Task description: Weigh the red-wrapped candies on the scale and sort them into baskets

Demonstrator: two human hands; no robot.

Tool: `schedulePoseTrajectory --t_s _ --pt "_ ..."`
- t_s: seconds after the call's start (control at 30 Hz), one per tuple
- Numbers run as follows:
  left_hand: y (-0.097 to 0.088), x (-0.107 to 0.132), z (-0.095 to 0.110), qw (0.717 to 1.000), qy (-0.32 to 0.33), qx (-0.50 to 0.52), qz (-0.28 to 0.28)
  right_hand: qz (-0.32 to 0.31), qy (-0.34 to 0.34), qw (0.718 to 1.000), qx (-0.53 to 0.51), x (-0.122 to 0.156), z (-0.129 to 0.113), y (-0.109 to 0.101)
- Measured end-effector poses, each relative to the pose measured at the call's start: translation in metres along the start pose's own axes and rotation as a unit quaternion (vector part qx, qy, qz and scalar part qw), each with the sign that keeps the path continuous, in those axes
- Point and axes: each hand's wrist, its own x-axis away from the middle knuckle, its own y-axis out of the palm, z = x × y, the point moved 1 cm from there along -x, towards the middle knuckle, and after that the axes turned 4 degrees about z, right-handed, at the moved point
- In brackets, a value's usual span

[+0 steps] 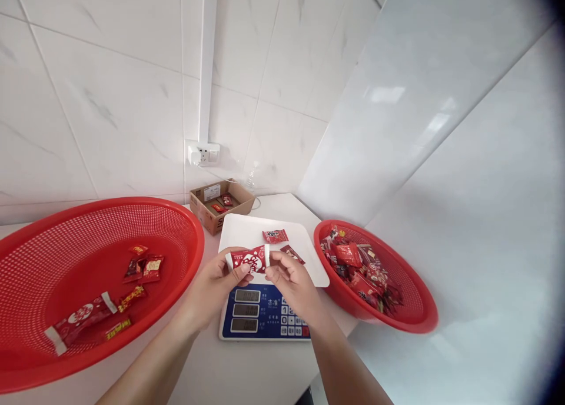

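A red wrapped candy with white ends (250,259) is held level between my two hands, above the front of a digital scale. My left hand (220,277) grips its left part, thumb across the front. Closed on the right end is my right hand (289,275). On the scale's white pan (238,228) lie a small red candy packet (275,236) and a darker red packet (292,254), the second partly behind my right hand. The scale's blue panel (272,316) shows three displays and a keypad, partly covered by my right hand.
At left, a large red basket (176,208) holds several packets, including a bigger red white-ended one (82,319). At right, another red basket (421,302) contains many packets. A cardboard box (205,216) with a few packets stands behind the scale, below a wall socket (203,154).
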Motion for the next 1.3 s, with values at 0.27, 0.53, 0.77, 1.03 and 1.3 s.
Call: schedulePoseTrajectory --t_s 0.27,0.53,0.77,1.03,1.3 --pt "-0.006 -0.006 -0.005 0.990 0.065 -0.106 0.073 0.115 0.013 0.992 0.042 -0.014 0.026 0.000" --pt "-0.013 -0.007 0.001 0.982 0.086 -0.138 0.092 0.150 -0.020 0.914 0.378 -0.020 0.039 -0.009" --pt "-0.015 -0.007 0.000 0.982 0.092 -0.142 0.083 0.038 -0.125 0.923 0.362 -0.019 0.034 0.008" --pt "-0.013 -0.004 0.006 0.981 0.091 -0.149 0.082 -0.005 -0.106 0.915 0.389 -0.033 0.028 0.018" --pt "-0.012 -0.002 0.006 0.980 0.092 -0.156 0.081 -0.001 -0.090 0.918 0.386 -0.039 0.037 0.013"
